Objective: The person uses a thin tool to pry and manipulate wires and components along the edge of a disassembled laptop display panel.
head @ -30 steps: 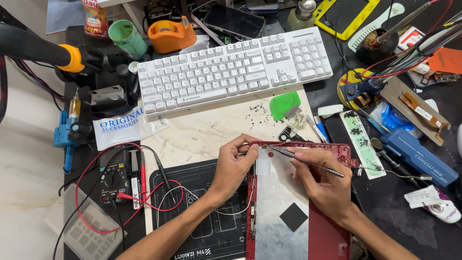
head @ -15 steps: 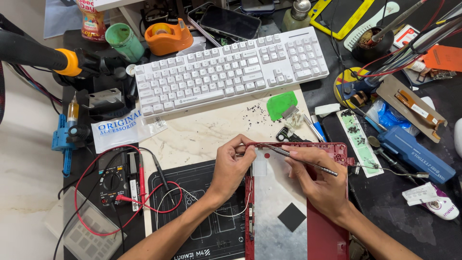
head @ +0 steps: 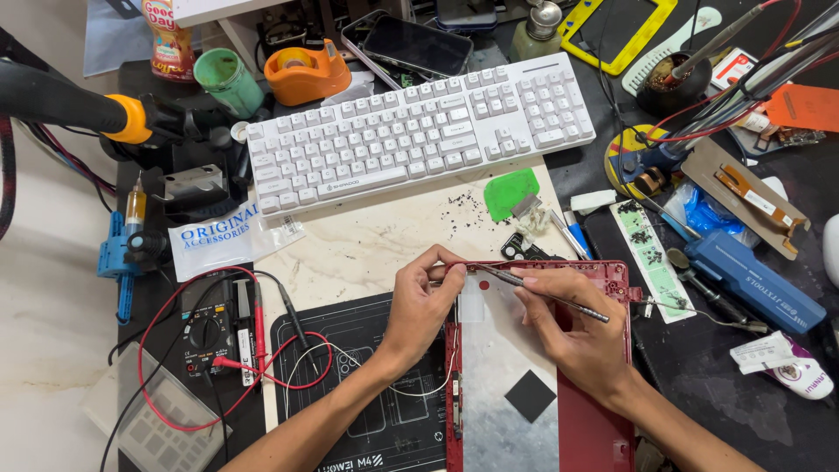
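A: Tweezers where?
B: Right hand, fingers pinching them; tip meets left hand fingers, pressed together at red case top-left corner.
A: Packaging?
B: Clear bag, blue lettering, left of hands below keyboard. White label strip right of case.

Left hand palm down, fingers curled, thumb and forefinger pinched at the tips. Right hand just beside it, fingers bent in a pen-style grip. Both forearms bare, angling up from the bottom edge.
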